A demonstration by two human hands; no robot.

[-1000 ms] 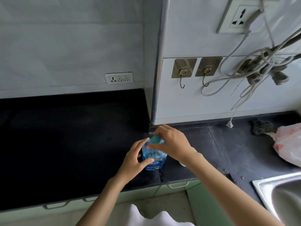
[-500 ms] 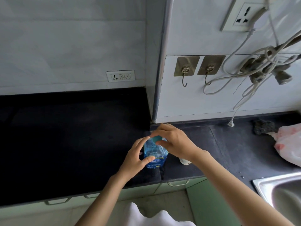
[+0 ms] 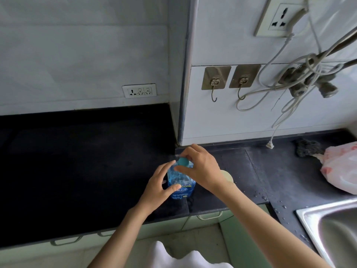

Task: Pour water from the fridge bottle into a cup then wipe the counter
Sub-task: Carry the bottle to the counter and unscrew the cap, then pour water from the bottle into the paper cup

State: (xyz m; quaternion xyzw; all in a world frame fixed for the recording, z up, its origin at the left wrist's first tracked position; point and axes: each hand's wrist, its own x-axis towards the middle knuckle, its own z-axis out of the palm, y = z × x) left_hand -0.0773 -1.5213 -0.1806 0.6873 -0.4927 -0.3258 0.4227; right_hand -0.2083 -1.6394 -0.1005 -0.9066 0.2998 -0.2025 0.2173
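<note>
Bottle (image 3: 180, 182) of water upright, capped, in both hands.

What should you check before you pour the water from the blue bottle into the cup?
1. Bottle standing upright on the counter: ok.
2. Left hand steadying the bottle's body: ok, its fingers wrap round it.
3. Cap off: not ok, it sits on the neck with the right hand pinching it.
4. Cup close by: ok, just right of the bottle, but mostly hidden behind the right wrist.
5. Cup empty and upright: cannot tell.
6. Counter dry: not ok, droplets lie near the sink.
</note>
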